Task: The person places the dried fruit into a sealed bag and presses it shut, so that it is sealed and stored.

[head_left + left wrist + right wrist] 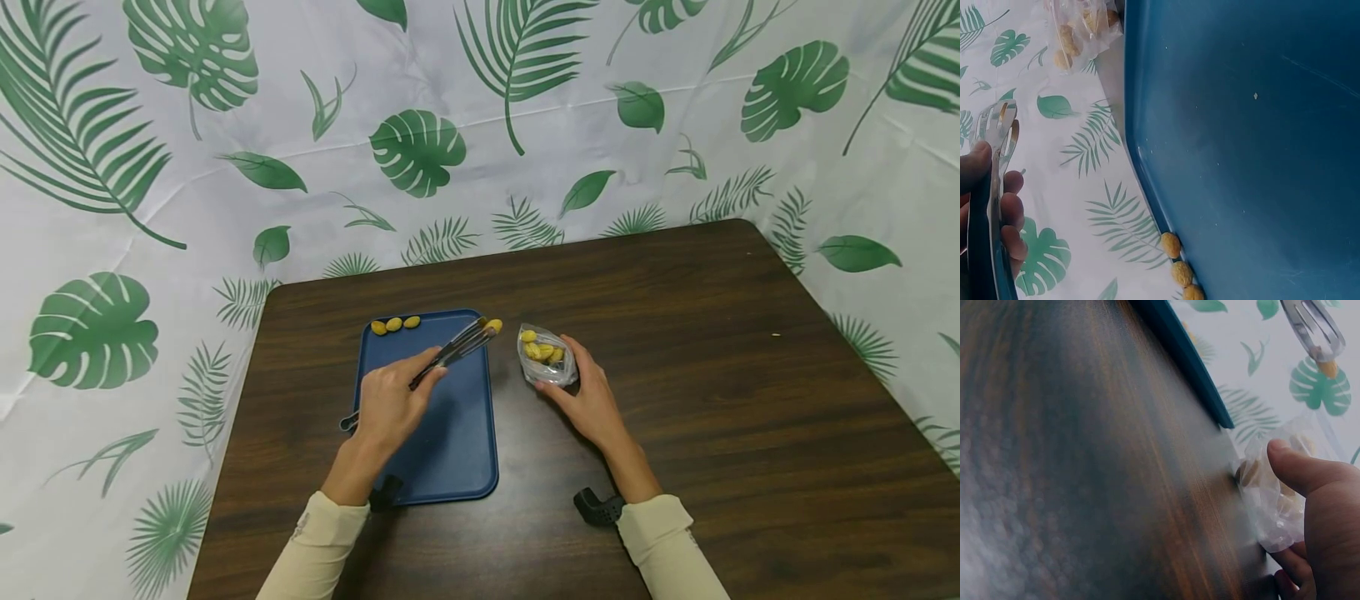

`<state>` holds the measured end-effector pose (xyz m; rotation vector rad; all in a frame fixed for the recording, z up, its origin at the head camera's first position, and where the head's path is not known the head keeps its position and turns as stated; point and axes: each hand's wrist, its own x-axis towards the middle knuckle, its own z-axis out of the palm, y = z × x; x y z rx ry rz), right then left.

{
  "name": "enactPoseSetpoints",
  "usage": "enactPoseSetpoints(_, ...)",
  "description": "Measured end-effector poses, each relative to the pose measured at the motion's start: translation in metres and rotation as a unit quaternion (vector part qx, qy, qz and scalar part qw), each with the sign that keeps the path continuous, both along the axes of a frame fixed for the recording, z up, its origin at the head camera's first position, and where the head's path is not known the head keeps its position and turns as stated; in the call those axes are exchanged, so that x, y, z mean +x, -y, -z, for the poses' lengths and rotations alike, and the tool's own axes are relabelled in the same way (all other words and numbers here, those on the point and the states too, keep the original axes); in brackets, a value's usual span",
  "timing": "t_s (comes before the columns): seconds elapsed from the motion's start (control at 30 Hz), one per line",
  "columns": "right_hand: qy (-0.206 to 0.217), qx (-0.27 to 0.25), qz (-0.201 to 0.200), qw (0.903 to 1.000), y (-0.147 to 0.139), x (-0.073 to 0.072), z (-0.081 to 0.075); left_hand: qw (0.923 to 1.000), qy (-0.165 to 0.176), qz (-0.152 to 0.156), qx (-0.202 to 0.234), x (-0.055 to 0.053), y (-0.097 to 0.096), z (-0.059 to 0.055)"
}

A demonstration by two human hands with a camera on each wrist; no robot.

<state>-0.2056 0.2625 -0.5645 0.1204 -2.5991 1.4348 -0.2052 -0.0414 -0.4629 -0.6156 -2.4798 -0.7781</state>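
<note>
My left hand (390,400) grips a pair of metal tongs (459,343) above the far part of a blue tray (442,450). A small yellow-brown nut-like piece (495,326) is pinched at the tongs' tips, just past the tray's right edge. With thumb and fingers, my right hand (592,400) holds a clear plastic bag (551,372) on the table, its mouth open. Several similar yellow pieces (542,352) lie inside the bag. Three more pieces (1181,273) line up along the tray's far rim at its left corner.
A dark wood-grain table (675,333) carries the tray and the bag. Behind it hangs a white cloth (315,225) printed with green leaves. A black strap (597,507) sits at the right wrist.
</note>
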Motion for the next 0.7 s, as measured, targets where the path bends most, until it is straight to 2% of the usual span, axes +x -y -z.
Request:
enactPoseSetpoints(0.4, 0.008, -0.002, 0.0, 1.0, 0.0, 0.0, -0.001, 0.9997, 0.007, 0.02, -0.01, 0.002, -0.006, 0.0)
enactPoseSetpoints(0.7, 0.017, 0.0, 0.002, 0.9999, 0.001, 0.001, -0.003, 0.9992, -0.006, 0.039, -0.009, 0.002, -0.012, 0.0)
